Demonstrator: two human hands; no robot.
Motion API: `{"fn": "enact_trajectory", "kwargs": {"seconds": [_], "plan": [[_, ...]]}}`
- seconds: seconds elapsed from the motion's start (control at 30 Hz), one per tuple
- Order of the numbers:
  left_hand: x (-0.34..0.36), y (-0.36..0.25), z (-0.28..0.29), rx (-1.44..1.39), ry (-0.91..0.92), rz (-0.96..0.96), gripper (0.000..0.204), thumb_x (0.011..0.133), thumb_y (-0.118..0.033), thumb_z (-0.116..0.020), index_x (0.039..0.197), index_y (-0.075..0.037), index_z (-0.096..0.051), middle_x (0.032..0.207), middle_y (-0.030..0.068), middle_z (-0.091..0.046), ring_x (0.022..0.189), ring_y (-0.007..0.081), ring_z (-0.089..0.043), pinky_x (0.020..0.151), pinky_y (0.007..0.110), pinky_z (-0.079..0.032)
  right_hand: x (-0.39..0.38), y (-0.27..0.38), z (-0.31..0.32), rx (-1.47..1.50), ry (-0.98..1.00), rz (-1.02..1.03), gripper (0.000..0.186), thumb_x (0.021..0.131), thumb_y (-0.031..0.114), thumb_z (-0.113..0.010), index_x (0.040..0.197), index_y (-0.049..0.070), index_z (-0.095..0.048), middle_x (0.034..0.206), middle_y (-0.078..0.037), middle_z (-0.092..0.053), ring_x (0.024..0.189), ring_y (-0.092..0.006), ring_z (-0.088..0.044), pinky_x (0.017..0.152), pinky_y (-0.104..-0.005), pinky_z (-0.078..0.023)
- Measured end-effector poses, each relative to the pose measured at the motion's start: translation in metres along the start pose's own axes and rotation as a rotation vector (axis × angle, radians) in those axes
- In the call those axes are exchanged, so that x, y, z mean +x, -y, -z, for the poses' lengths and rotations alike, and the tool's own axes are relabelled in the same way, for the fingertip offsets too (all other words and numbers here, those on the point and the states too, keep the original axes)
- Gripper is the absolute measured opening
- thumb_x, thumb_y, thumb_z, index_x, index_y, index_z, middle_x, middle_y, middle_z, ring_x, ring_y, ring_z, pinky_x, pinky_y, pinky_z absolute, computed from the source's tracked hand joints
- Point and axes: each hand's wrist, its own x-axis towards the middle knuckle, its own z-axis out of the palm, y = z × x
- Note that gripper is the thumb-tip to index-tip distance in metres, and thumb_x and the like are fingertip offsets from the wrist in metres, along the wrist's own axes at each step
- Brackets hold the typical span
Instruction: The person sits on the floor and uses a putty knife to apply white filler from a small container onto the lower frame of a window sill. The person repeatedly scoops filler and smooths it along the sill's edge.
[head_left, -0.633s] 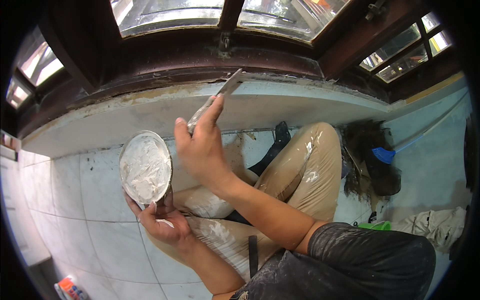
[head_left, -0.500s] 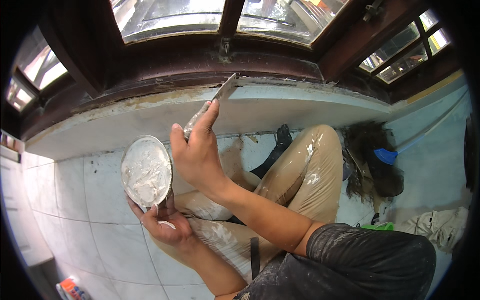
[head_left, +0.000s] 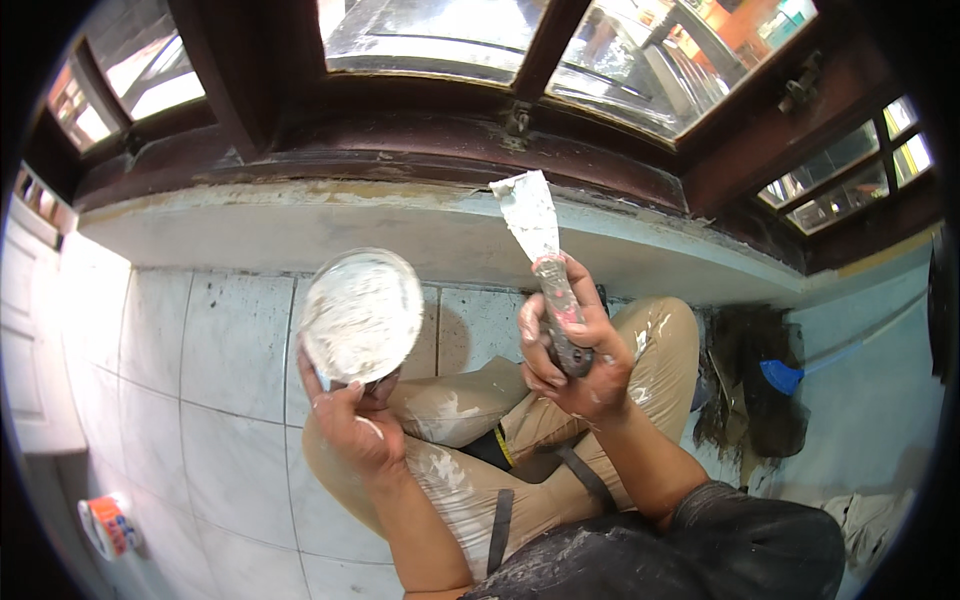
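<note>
My left hand [head_left: 358, 425] grips a round container of white putty [head_left: 365, 315] from below, its open top tilted up toward me. The putty looks smeared across the whole surface, and a white streak marks the hand. In my right hand [head_left: 585, 350] is a putty knife [head_left: 530, 215], held by its dark, paint-spotted handle with the blade pointing up. White putty coats the blade. The blade stands in front of the window ledge [head_left: 430, 200], whose edge is rough and patched; I cannot tell whether they touch.
Dark wooden window frames [head_left: 430, 110] with glass panes rise beyond the ledge. A blue brush head [head_left: 780, 377] on a long handle lies at the right beside a dark stained patch. An orange and white tub [head_left: 110, 525] stands on the tiled floor [head_left: 225, 440] at lower left.
My right hand has moved right and turned, drawing the putty knife off the ledge edge so its coated face shows. The container has shifted right in view, and the view itself has swung.
</note>
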Motion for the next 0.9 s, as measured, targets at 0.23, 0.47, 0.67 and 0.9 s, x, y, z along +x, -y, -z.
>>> {"fn": "enact_trajectory", "kwargs": {"seconds": [0.23, 0.47, 0.67, 0.9], "plan": [[-0.001, 0.012, 0.0, 0.055, 0.159, 0.106, 0.103, 0.084, -0.004, -0.06, 0.178, 0.005, -0.02, 0.159, 0.0322, -0.058, 0.137, 0.0436, -0.071, 0.097, 0.051, -0.074, -0.03, 0.003, 0.025, -0.874, 0.183, 0.043, 0.068, 0.107, 0.008, -0.063, 0.172, 0.005, -0.043, 0.102, -0.016, -0.071, 0.063, -0.0165, -0.06, 0.06, -0.0318, -0.051], [0.005, 0.014, 0.013, -0.09, 0.165, 0.124, 0.096, 0.092, 0.009, -0.05, 0.179, 0.004, -0.012, 0.152, 0.0352, -0.063, 0.127, 0.0422, -0.077, 0.095, 0.05, -0.075, -0.05, 0.0, 0.028, -1.789, 0.437, 0.216, 0.074, 0.088, 0.0, -0.079, 0.158, 0.022, -0.07, 0.088, -0.007, -0.059, 0.064, -0.0274, -0.064, 0.056, -0.0437, -0.052], [0.006, 0.018, 0.013, 0.081, 0.164, 0.027, 0.098, 0.089, 0.006, -0.055, 0.179, 0.004, -0.016, 0.161, 0.0334, -0.057, 0.134, 0.0433, -0.073, 0.1, 0.054, -0.073, -0.051, 0.053, 0.037, -1.68, 0.564, -0.019, 0.069, 0.091, 0.0, -0.075, 0.159, 0.013, -0.065, 0.111, -0.013, -0.074, 0.083, -0.0284, -0.075, 0.071, -0.0404, -0.059], [0.004, 0.026, 0.015, 0.188, 0.304, -0.151, 0.097, 0.091, 0.011, -0.055, 0.181, 0.004, -0.019, 0.169, 0.0272, -0.052, 0.148, 0.0284, -0.063, 0.117, 0.039, -0.058, -0.013, 0.084, 0.011, -1.5, 0.31, -0.043, 0.038, 0.104, -0.003, -0.065, 0.142, -0.006, -0.068, 0.114, -0.021, -0.071, 0.097, -0.0276, -0.07, 0.091, -0.0369, -0.054]]}}
